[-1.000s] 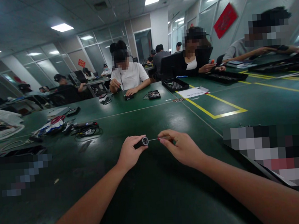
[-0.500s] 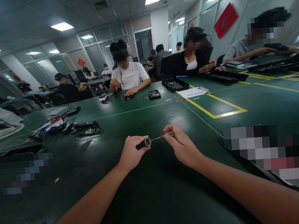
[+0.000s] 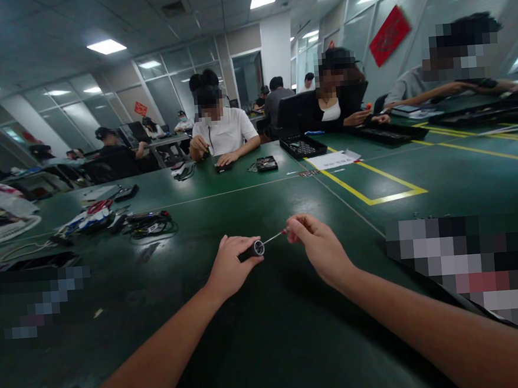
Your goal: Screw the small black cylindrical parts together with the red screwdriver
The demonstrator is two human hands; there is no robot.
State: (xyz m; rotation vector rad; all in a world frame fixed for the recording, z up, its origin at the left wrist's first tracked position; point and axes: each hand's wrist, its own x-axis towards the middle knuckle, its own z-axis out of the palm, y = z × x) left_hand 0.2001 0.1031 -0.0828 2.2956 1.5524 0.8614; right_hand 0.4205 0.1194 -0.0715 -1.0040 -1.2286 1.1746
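Observation:
My left hand is closed around a short black cylinder with a silver-rimmed round end that faces right. What the cylinder belongs to cannot be made out. My right hand is closed on the handle of a thin screwdriver. Its metal shaft slants down to the left, and the tip is at the cylinder's open end; how far in it reaches is hidden. The fingers cover most of the screwdriver's reddish handle. Both hands are held above the green tabletop.
Dark cables and a pile with red and white leads lie to the left. Yellow tape and a white paper are ahead right. A person in white works opposite, near a black tray.
My right hand has turned slightly, so the screwdriver shaft slopes more steeply and the fingers cover more of its handle. My left hand and the cylinder have shifted slightly right and down.

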